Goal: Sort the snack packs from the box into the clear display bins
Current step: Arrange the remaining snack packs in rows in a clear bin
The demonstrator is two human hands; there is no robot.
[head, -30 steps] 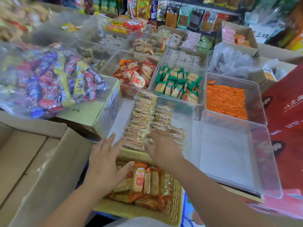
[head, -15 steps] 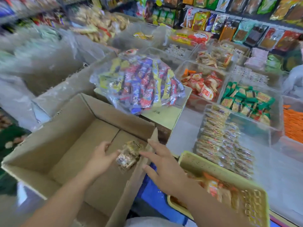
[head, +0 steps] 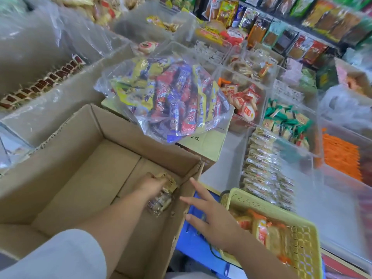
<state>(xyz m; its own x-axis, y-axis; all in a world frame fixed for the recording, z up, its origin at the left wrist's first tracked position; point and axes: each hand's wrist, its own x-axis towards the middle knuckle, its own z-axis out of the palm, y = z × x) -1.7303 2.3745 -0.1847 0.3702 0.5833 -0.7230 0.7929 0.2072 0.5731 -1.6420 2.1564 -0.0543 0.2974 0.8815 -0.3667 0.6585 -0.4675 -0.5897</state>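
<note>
Left hand [head: 151, 184] grips snack packs [head: 161, 200] inside the box [head: 80, 158]; right hand [head: 211, 218] hovers, fingers spread. Next, probably: carry them to the matching bin [head: 298, 170].

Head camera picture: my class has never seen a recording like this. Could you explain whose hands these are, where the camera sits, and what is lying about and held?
No machine: a person wears one wide-angle camera on the head, looking down at their own hands. The left hand grips clear-wrapped snack packs inside the cardboard box. The right hand is open, fingers spread, holding nothing, beside the box. Nearby stand a yellow basket of orange packs and a clear bin holding rows of packs.
</note>
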